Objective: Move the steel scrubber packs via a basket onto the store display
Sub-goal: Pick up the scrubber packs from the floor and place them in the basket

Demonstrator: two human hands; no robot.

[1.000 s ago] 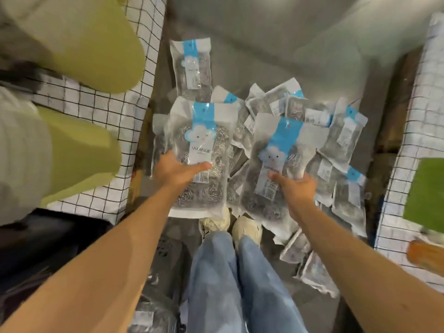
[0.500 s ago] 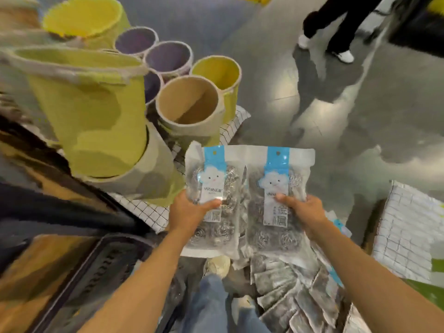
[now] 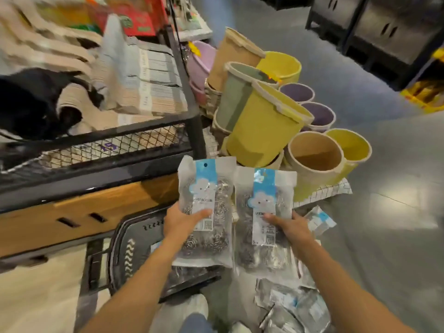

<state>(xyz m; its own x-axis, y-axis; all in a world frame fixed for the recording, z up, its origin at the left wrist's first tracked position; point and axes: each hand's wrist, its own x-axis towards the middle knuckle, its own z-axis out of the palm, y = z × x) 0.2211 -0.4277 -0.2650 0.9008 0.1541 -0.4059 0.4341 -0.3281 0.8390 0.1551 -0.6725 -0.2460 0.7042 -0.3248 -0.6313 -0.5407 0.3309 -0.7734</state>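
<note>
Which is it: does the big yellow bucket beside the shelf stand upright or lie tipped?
Tipped. The big yellow bucket leans over, rim slanted, unlike the tan bucket beside it, mouth facing up.

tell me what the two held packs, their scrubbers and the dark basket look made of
Left pack and right pack: clear glossy plastic film, since it glares and shows the contents. Scrubbers: coiled shiny metal wire, likely steel. Basket: dark matte plastic, probably, given its moulded zigzag wall.
</note>
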